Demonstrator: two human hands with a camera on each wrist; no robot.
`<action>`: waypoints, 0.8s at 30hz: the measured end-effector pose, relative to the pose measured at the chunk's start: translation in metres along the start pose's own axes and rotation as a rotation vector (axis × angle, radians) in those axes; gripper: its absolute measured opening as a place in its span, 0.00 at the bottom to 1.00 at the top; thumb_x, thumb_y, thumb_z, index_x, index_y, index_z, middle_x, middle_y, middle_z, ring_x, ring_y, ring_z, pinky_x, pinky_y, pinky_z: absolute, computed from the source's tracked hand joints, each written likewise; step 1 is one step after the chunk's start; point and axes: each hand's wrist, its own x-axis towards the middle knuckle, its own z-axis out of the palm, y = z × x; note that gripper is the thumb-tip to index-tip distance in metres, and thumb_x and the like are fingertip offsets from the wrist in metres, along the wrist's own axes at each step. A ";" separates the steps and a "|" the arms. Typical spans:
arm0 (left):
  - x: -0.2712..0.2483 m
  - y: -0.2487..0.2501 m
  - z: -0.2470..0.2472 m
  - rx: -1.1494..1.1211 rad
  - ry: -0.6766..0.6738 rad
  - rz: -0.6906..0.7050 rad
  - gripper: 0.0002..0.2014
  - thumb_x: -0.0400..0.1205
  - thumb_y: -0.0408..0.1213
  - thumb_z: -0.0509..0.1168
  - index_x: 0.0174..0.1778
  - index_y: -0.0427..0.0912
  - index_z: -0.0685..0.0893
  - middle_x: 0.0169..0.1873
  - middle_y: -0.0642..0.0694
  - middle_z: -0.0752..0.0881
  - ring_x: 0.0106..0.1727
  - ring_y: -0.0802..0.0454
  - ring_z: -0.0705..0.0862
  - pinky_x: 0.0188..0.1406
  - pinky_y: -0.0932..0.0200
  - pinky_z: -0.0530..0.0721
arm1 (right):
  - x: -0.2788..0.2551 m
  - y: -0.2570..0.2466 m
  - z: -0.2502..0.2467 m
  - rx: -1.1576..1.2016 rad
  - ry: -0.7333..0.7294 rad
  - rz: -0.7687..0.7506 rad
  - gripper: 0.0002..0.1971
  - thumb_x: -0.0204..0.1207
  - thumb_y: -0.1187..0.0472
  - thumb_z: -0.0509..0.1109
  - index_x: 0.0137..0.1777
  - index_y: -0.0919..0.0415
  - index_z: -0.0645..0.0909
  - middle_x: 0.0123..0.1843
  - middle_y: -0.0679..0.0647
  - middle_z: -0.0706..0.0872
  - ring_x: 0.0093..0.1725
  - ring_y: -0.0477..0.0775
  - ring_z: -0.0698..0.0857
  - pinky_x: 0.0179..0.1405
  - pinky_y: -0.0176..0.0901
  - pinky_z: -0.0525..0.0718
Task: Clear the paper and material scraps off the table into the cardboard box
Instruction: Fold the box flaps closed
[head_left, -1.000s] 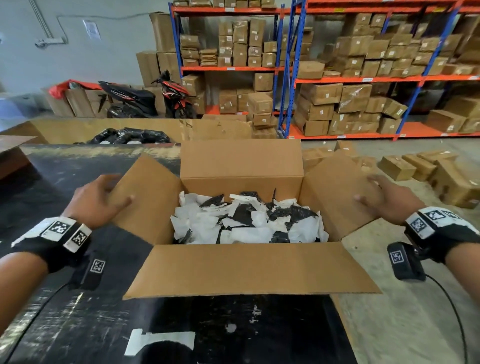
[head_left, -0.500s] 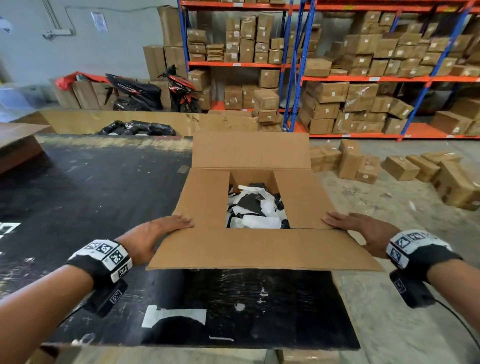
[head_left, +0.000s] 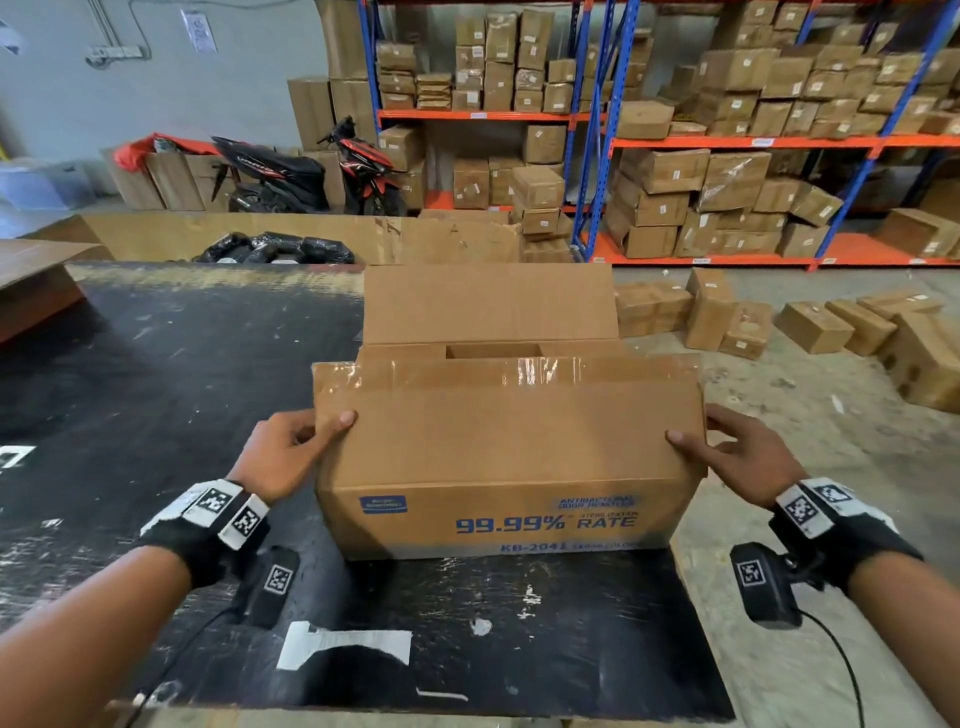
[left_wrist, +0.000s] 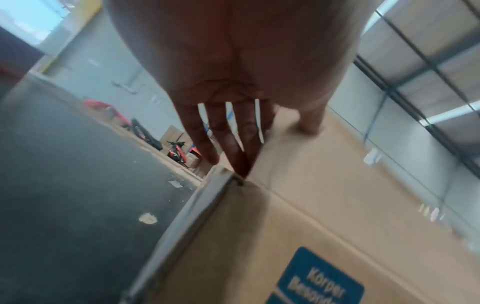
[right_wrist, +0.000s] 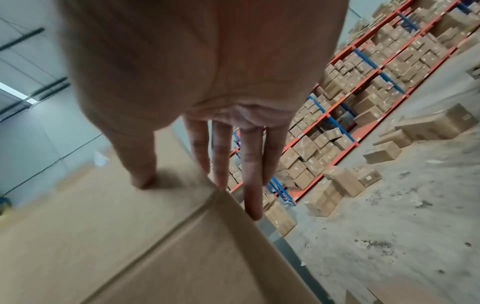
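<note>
The cardboard box (head_left: 498, 519) stands on the black table (head_left: 156, 389), blue print on its near side. Its near flap (head_left: 509, 426) is lifted upright. My left hand (head_left: 306, 441) pinches the flap's left edge, thumb on the front, fingers behind. My right hand (head_left: 727, 447) pinches the right edge the same way. The two side flaps lie folded in, and the far flap (head_left: 491, 304) stands up. The scraps inside are hidden. In the wrist views, the left hand (left_wrist: 233, 131) and right hand (right_wrist: 221, 156) each hold the cardboard edge.
A white torn patch (head_left: 343, 644) lies flat on the table near its front edge. The box sits at the table's right edge, with concrete floor (head_left: 805, 545) and loose cartons (head_left: 810, 327) beyond. Shelving full of boxes (head_left: 727, 182) and a scooter (head_left: 311, 171) stand behind.
Both hands folded the side flaps inward over the scraps, then moved to the near flap and lifted it from lying flat to upright.
</note>
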 end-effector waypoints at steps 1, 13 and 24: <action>0.003 0.004 0.004 0.027 0.050 -0.015 0.26 0.76 0.69 0.67 0.48 0.47 0.87 0.36 0.58 0.90 0.41 0.57 0.88 0.45 0.55 0.84 | 0.004 0.000 0.004 -0.058 0.023 0.003 0.40 0.58 0.20 0.69 0.68 0.39 0.79 0.58 0.41 0.86 0.46 0.46 0.89 0.54 0.55 0.86; -0.004 0.041 0.091 0.708 -0.246 0.244 0.31 0.81 0.75 0.31 0.81 0.77 0.32 0.86 0.58 0.32 0.87 0.48 0.30 0.86 0.35 0.36 | 0.014 -0.003 0.006 -0.242 -0.060 -0.014 0.40 0.59 0.26 0.74 0.72 0.34 0.72 0.54 0.36 0.86 0.34 0.36 0.87 0.41 0.42 0.86; -0.004 0.046 0.091 0.686 -0.215 0.244 0.31 0.82 0.75 0.35 0.80 0.79 0.33 0.85 0.63 0.31 0.86 0.53 0.28 0.87 0.40 0.37 | 0.230 -0.099 0.015 -0.609 -0.040 -0.301 0.35 0.75 0.38 0.72 0.79 0.49 0.69 0.79 0.54 0.72 0.77 0.60 0.72 0.77 0.63 0.69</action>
